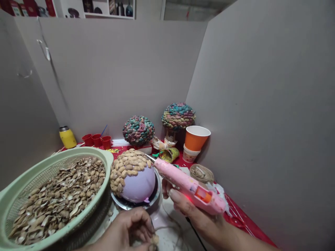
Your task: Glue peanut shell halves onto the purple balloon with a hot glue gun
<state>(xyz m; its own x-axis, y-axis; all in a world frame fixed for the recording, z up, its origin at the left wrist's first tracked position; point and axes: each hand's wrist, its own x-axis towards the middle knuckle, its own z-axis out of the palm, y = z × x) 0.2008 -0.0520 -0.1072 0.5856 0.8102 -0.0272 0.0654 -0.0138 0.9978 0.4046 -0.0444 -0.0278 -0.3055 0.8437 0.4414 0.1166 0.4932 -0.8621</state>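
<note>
My right hand [192,209] grips a pink hot glue gun [183,179], its metal tip close to the top right of a lilac balloon [140,184]. Rows of peanut shells [128,162] cover the balloon's top and left side; its lower right is bare, with the knot at the bottom. The balloon rests in a metal bowl [158,190]. Below it, my left hand [131,226] is curled, with a peanut shell [155,239] at its fingertips, partly hidden.
A green colander [108,164] full of peanut shells stands at left. Behind are two colourful shell-covered domes [138,130], red cups [96,140], a yellow bottle [68,137] and an orange paper cup [196,139]. Twine [201,173] lies right, beside the grey partition [261,122].
</note>
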